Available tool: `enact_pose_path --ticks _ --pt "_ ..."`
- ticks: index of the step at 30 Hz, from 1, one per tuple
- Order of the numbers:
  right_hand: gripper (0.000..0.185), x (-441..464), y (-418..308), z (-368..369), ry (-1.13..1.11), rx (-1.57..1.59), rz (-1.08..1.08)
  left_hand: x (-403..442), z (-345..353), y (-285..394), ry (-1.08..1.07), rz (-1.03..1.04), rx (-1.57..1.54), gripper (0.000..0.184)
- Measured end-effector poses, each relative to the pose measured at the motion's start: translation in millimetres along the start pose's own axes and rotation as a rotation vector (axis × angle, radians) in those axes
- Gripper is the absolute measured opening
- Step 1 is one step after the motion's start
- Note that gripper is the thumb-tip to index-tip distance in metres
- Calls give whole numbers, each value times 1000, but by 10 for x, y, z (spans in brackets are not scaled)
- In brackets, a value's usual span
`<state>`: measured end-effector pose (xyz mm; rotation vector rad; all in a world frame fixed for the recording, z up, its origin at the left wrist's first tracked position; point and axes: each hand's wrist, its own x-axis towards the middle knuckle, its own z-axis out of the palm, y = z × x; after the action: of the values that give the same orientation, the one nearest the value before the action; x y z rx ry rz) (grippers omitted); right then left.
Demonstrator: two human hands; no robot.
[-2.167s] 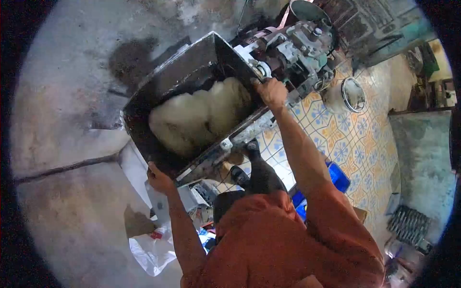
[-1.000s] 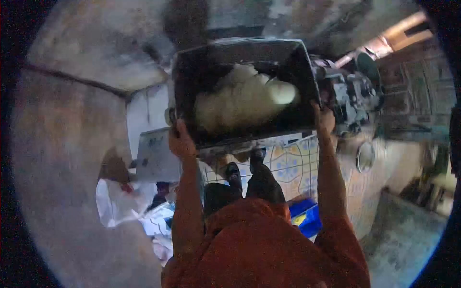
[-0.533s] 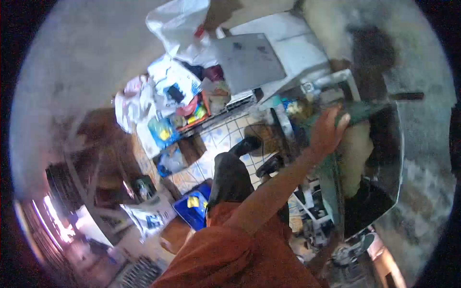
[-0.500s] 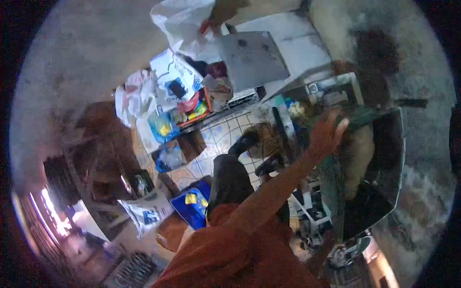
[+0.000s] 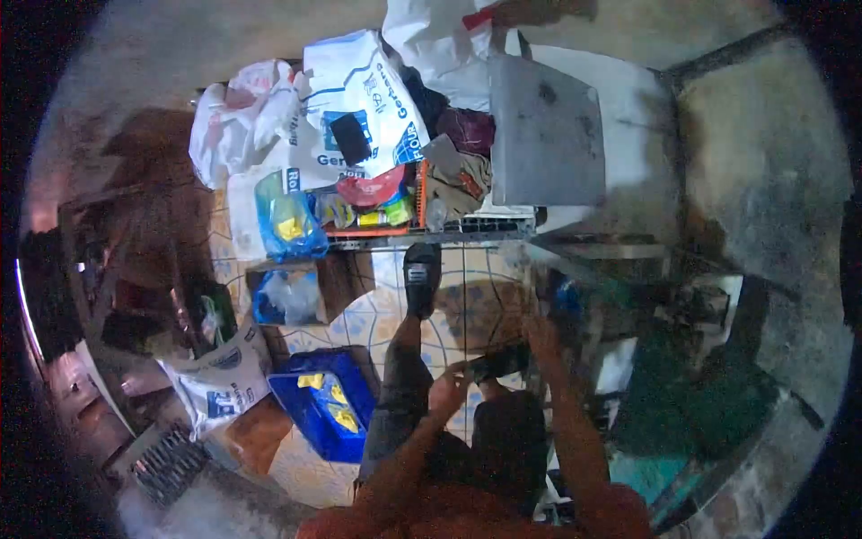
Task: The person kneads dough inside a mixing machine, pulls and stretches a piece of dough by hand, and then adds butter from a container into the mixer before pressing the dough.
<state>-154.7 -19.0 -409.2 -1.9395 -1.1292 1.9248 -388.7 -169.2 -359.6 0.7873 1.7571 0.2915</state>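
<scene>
Low in the middle of the view, my left hand [image 5: 446, 393] is closed round the left end of a small dark object [image 5: 499, 362], too dim to name. My right hand [image 5: 541, 340] is beside the object's right end, its fingers lost in shadow. Below the hands are my legs, with one dark sandal [image 5: 420, 278] on the patterned tile floor. To the right of my right hand is a dark green surface [image 5: 709, 382], mostly in shadow. The pale mass seen earlier in the bin is not visible.
Ahead, a low rack carries white printed bags [image 5: 359, 108], a red bag [image 5: 373, 186], an orange basket [image 5: 421, 193] and a grey panel [image 5: 548, 135]. A blue tub [image 5: 328, 404] with yellow pieces and a white sack [image 5: 220, 382] are at left.
The view has swung round toward the rack. My left hand has left the bin's rim, moved toward my body and closed on the dark object. My right hand is now close to it.
</scene>
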Motion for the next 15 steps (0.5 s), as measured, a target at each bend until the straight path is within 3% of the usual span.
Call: enact_pose_path --ticks 1,2,4,5,6,7,8,9,10,14,15 --pt "41 929 726 113 346 -780 -490 35 -149 217 -83 2 64 44" --pt "45 1367 -88 383 170 -238 -108 91 -176 162 -121 93 76 45" --pt "42 2390 -232 786 249 5 -504 230 -231 -91 -237 150 60 44" --pt "41 2355 -1263 767 68 -477 -295 324 -339 -56 -246 138 51 44" --pt "36 2762 -1249 970 292 -590 -423 389 -489 55 -311 -25 -60 46" --pt "33 2880 -1590 1119 385 -561 -407 459 -591 102 -373 -192 -171 49" --pt "27 2976 -1788 1216 415 -567 -418 544 -634 51 -379 -205 -176 49" --pt "28 3238 -1785 1291 439 -745 -320 596 -648 3 -326 -227 -150 48" --pt "37 3564 -1569 1312 552 -795 -571 650 -635 -55 -268 -250 -123 48" --pt "48 3659 -1739 1424 542 -947 -359 804 -633 -3 -222 -218 -279 42" --pt "49 3668 -1717 1427 517 -1008 -289 808 -618 -19 -144 -90 -302 40"
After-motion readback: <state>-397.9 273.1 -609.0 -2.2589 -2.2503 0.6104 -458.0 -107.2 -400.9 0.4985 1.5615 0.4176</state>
